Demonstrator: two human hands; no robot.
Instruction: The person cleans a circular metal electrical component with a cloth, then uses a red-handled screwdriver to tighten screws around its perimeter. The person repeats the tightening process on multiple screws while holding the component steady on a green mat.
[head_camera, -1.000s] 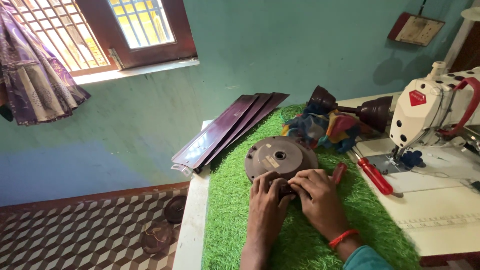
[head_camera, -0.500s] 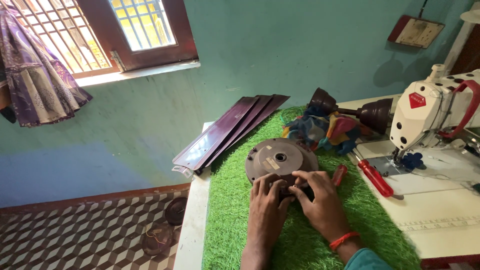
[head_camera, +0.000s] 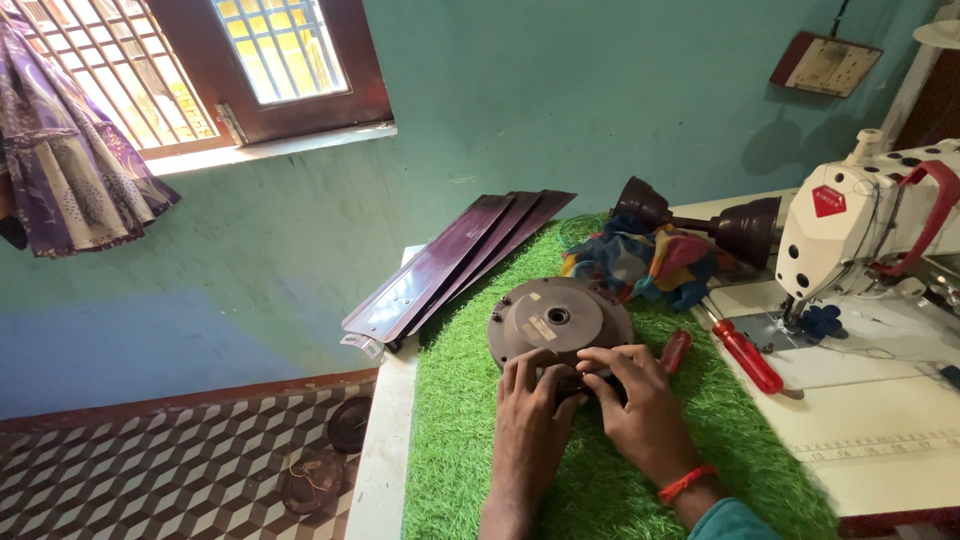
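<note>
A round brown fan motor housing (head_camera: 558, 320) lies flat on the green artificial-grass mat (head_camera: 470, 400). My left hand (head_camera: 530, 400) and my right hand (head_camera: 635, 400) both rest on its near edge, fingers curled over a small dark part (head_camera: 578, 384) between them that is mostly hidden. The right wrist wears an orange band. A red-handled screwdriver (head_camera: 676, 350) lies just right of my right hand.
Three dark maroon fan blades (head_camera: 450, 260) lean over the table's far left edge. A bundle of coloured cloth (head_camera: 650, 260) and a dark fan rod with cups (head_camera: 700, 220) lie behind. A second red screwdriver (head_camera: 748, 357) and a white sewing machine (head_camera: 870, 230) stand right.
None in the hands or the housing; only the camera has shifted slightly.
</note>
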